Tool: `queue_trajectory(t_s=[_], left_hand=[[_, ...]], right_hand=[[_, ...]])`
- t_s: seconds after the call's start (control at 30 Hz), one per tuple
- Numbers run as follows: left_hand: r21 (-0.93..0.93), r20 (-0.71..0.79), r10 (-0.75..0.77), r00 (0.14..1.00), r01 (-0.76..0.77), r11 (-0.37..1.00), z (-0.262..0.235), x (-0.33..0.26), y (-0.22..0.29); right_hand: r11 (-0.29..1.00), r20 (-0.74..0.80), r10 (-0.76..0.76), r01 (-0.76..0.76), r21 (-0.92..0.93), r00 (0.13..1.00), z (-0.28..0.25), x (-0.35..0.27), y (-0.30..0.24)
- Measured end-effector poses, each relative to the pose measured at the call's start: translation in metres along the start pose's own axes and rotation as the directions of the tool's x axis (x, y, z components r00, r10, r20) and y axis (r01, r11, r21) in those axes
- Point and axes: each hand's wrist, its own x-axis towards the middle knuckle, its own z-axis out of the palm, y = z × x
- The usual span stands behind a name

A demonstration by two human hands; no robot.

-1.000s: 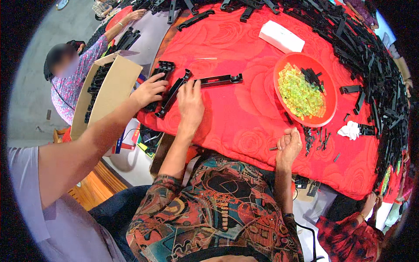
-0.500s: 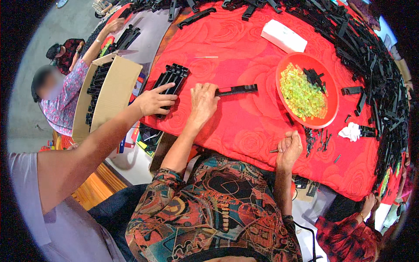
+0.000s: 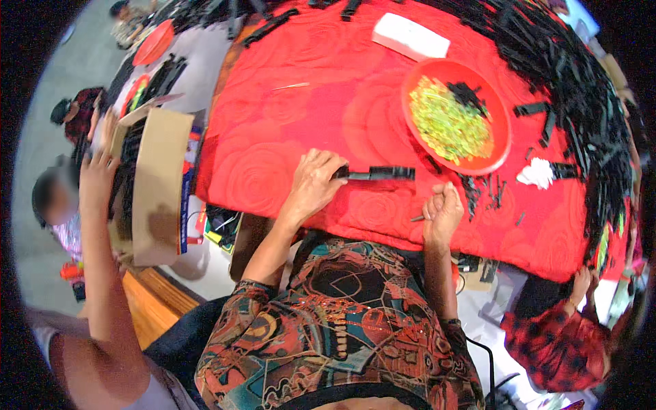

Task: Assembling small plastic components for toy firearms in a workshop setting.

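Near the front of the red-covered table, my left hand (image 3: 316, 183) is closed around one end of a long black plastic part (image 3: 391, 173). Its free end points right, toward my other hand. My right hand (image 3: 443, 210) is curled shut by the table's front edge, and the tip of a thin dark rod (image 3: 417, 219) sticks out on its left side. The rest of the rod is hidden in the fingers. Beyond that hand stands a red bowl (image 3: 504, 140) of small yellow-green pieces, with some small black pieces on top.
At the left, a co-worker's hand (image 3: 100, 174) is at a cardboard box (image 3: 162, 184) holding black parts. A white box (image 3: 410, 37) lies at the back. Black parts (image 3: 547, 75) pile along the far right. Crumpled tissue (image 3: 536, 173) and small dark pins (image 3: 497, 188) lie right of the bowl.
The co-worker's hand has gone from the table to the cardboard box, and the stack of black parts has left the table. My left hand's part sits lower and nearer my right hand.
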Motion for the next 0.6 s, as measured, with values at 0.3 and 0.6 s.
queue_trajectory(t_s=[0.3,0.6], left_hand=[[0.009,0.092,0.205,0.974,-0.206,0.978,0.054,0.003,0.03],[0.042,0.024,0.274,0.961,-0.275,0.96,0.071,0.002,0.024]], right_hand=[[0.992,-0.038,-0.128,0.128,0.015,0.991,-0.018,0.001,-0.029],[0.952,-0.149,-0.223,0.182,-0.247,0.963,-0.046,0.009,-0.055]])
